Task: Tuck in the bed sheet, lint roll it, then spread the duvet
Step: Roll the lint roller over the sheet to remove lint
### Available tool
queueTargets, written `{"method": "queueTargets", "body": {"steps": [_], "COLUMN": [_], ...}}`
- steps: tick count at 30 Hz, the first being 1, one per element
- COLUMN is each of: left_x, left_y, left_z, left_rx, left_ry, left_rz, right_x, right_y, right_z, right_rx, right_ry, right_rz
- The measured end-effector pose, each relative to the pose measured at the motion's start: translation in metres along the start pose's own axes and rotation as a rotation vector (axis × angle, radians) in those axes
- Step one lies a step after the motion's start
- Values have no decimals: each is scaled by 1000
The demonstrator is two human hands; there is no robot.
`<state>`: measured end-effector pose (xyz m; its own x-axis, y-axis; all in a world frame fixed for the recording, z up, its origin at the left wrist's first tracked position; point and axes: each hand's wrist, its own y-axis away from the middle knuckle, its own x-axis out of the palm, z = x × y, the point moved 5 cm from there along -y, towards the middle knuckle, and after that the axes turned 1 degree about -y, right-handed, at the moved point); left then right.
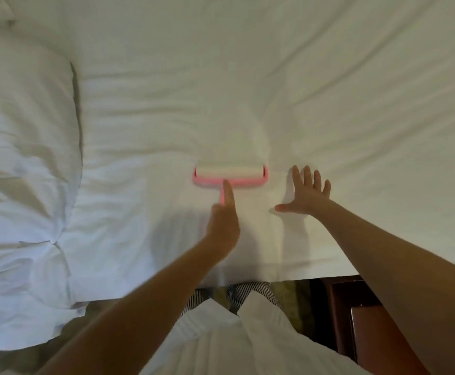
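A white bed sheet (275,77) covers the mattress, creased in places. A pink lint roller (230,176) with a white roll lies against the sheet near the bed's near edge. My left hand (223,220) grips its pink handle, index finger stretched along it toward the roller head. My right hand (306,192) lies flat on the sheet just right of the roller, fingers spread. A bunched white duvet (23,185) is piled on the left side of the bed.
The near edge of the mattress (329,274) runs across the lower frame. Dark wooden furniture (378,328) stands on the floor at lower right. My white shirt (234,342) and striped trousers fill the bottom centre.
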<state>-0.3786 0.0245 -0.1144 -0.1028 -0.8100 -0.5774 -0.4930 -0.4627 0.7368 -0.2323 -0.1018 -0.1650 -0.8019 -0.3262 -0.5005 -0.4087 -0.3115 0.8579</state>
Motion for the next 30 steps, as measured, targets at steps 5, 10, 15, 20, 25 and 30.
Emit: {"method": "queueTargets", "body": {"steps": [5,10,15,20,25,30], "left_x": [-14,-60,-101,-158,-238,-300], "left_y": [0,-10,10,59,132,211], "left_z": [11,-18,-39,-36,3,74], "left_rx": [43,-16,81,197,240,199], "left_ry": [-162,72,215,319,402,459], "left_rz": [-173,-186,-369,-579,-833,-1044], "right_x": [-30,-44,-55,-98,-129,-114], "right_y": [12,37,63,122,192,269], "right_z": [25,36,52,125,235,369], "right_rx": [-101,-77,-68,-334,-580,-823], "right_ry": [3,-28,-404,-735,-792,-924], "right_rz": [-116,-199,-167,-195,-187,12]}}
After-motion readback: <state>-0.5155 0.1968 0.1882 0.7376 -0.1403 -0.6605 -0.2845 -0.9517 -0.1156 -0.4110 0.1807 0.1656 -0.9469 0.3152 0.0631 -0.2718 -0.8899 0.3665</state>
